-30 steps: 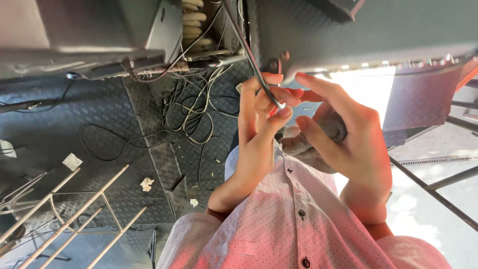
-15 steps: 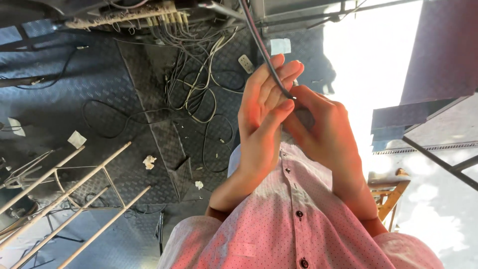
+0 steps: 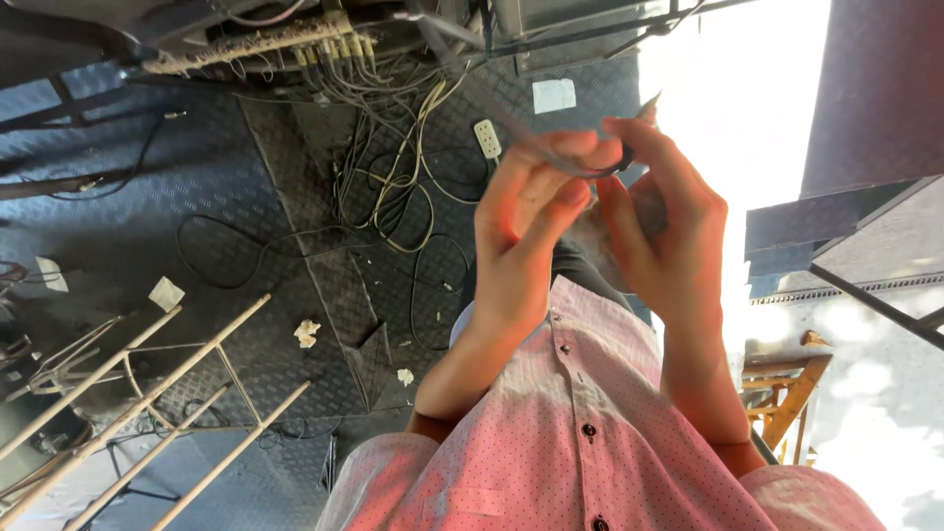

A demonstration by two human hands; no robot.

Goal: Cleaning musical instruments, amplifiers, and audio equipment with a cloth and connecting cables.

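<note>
Between both hands: thin dark flexible cable [image 3: 536, 147], pinched by left hand [image 3: 526, 231] and right hand [image 3: 669, 236] fingertips. Looks like mid-handling of the cable end. Next likely needs steady grip; tangled pale wires [image 3: 393, 187] beyond the left hand.

Cable [image 3: 511, 123] between both hands' fingers [image 3: 551, 187], above floor [image 3: 246, 197].

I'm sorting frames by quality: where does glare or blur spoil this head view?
Head view: sunlight blows out the strip right of the hands; the right hand is edge-lit; the left hand and the cable are slightly soft; the floor lies in bluish shade, yet sharp.
</note>
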